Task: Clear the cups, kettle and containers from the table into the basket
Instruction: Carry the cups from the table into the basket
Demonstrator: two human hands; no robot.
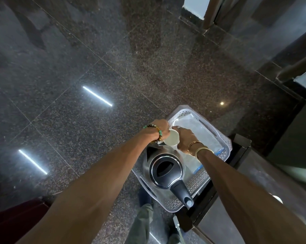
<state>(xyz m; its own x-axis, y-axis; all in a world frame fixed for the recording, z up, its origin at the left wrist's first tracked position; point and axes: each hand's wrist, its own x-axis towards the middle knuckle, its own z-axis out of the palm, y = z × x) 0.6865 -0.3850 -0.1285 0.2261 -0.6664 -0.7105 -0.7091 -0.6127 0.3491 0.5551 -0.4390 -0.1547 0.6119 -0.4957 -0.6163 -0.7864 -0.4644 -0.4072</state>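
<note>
Head view: both hands meet over a white perforated basket, gripping a small, plain white cup between them. The left hand, a beaded bracelet at its wrist, clasps the cup's left side; the right hand pinches its rim. Just below the cup, inside the basket, stands a steel kettle with a black lid and handle. Beside it lies a clear container with blue trim.
</note>
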